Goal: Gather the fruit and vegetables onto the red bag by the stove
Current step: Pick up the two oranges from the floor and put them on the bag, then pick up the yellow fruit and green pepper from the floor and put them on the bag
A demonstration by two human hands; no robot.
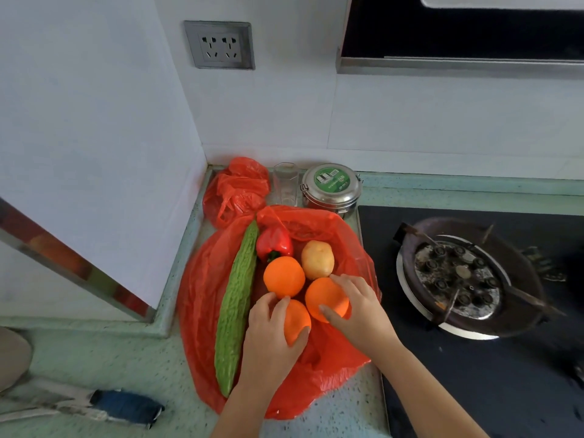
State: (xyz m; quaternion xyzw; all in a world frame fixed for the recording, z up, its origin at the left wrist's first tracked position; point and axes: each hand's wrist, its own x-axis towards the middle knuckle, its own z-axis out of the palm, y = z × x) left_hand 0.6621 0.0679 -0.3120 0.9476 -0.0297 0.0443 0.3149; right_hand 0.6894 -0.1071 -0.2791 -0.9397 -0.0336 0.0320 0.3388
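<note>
A red plastic bag (199, 298) lies flat on the counter, left of the stove. On it lie a long green bitter gourd (237, 305), a red bell pepper (274, 243), a potato (317, 259) and three oranges. The far orange (283, 275) lies free. My left hand (271, 336) grips the near orange (297, 320) from the left. My right hand (357, 308) curls round the right orange (325, 298), thumb on its near side.
A gas burner (467, 276) sits on the black stovetop (474, 390) right of the bag. Behind the bag stand a crumpled red bag (235, 191), a clear glass (286, 184) and a steel lunch tin (331, 188). A blue-handled tool (126, 406) lies near left.
</note>
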